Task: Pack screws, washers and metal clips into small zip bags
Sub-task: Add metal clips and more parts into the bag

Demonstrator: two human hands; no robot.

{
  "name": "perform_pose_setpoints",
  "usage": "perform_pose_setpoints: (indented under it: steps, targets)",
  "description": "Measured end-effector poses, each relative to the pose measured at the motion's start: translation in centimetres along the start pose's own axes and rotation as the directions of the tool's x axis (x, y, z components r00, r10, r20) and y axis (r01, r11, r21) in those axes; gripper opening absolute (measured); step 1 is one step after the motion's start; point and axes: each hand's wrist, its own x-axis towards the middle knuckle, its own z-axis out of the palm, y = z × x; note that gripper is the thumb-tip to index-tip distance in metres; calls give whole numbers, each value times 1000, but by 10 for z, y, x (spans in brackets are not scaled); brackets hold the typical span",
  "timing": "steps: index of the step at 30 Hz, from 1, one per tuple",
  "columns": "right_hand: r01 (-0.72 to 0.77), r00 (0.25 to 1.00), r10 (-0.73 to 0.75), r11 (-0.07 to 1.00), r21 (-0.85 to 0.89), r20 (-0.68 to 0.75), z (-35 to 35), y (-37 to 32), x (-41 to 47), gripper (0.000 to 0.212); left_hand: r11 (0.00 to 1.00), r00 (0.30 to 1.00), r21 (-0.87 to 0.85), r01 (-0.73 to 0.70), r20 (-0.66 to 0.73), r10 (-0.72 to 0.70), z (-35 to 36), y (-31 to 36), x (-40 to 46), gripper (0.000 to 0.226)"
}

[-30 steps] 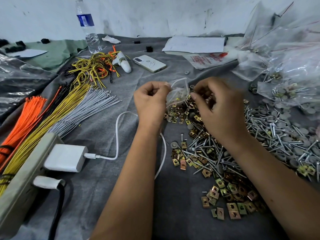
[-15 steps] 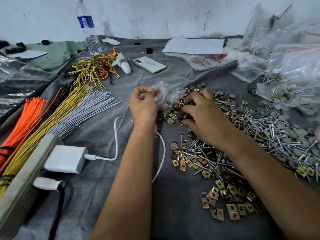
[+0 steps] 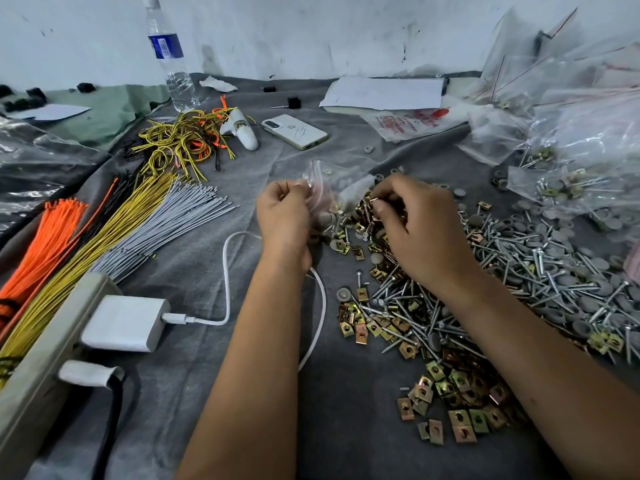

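Clear zip bag (image 3: 329,183) in left hand (image 3: 282,216)

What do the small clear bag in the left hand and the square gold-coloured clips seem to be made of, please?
The small clear bag looks like thin glossy plastic film: see-through, crinkled, with a red line near its mouth. The square gold-coloured clips look like folded sheet metal with a yellowish, iridescent plating, probably zinc-chromate, given their shiny gold-to-copper tints.

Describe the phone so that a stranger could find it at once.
Start at the water bottle standing by the back wall. On the grey cloth to its right, past the tangle of yellow wires, lies the phone, flat and face down. It alone is a smooth white slab with a camera in one corner.
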Motion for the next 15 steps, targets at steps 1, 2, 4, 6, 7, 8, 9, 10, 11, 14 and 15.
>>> perform_pose_setpoints:
  steps: [1, 2, 4, 6, 7, 8, 9, 10, 11, 14, 15]
  targets:
    - [-20, 999, 21, 1000, 19, -45, -1, 0, 0, 8, 996, 996, 41, -85, -16, 86, 1, -2, 1, 17]
    - [-43, 995, 46, 998, 34, -89, -2, 0, 0, 8, 976, 981, 99, -192, -22, 195, 3, -4, 1, 20]
    - [-92, 982, 104, 993, 77, -160, -6, 0, 1, 8, 874, 915, 280, -398, 50, 400, 7, -10, 0, 21]
    - [-114, 972, 133, 988, 105, -192, -11, 2, 2, 10, 758, 870, 433, -488, 173, 462, 9, -16, -1, 21]
    - [-110, 973, 127, 989, 96, -192, -14, 3, 3, 11, 731, 871, 477, -488, 211, 444, 9, -19, -1, 22]
    - [-100, 977, 113, 992, 77, -182, -17, 4, 5, 12, 733, 882, 492, -470, 234, 409, 8, -21, 0, 22]
    - [-89, 982, 97, 994, 57, -162, -21, 5, 6, 13, 750, 898, 493, -440, 247, 364, 7, -22, 0, 22]
    - [-75, 987, 81, 996, 42, -137, -24, 7, 6, 14, 775, 914, 486, -404, 250, 319, 6, -21, 1, 21]
    - [-57, 992, 61, 998, 34, -107, -28, 8, 6, 15, 805, 929, 469, -363, 247, 275, 5, -20, 0, 21]
    - [66, 998, -66, 998, 23, -3, -34, 9, 1, 15, 926, 966, 326, -189, 233, 115, 0, -12, 1, 26]
    - [129, 991, -130, 991, 23, 35, -35, 8, -1, 15, 941, 967, 305, -146, 246, 70, -1, -10, 2, 28]
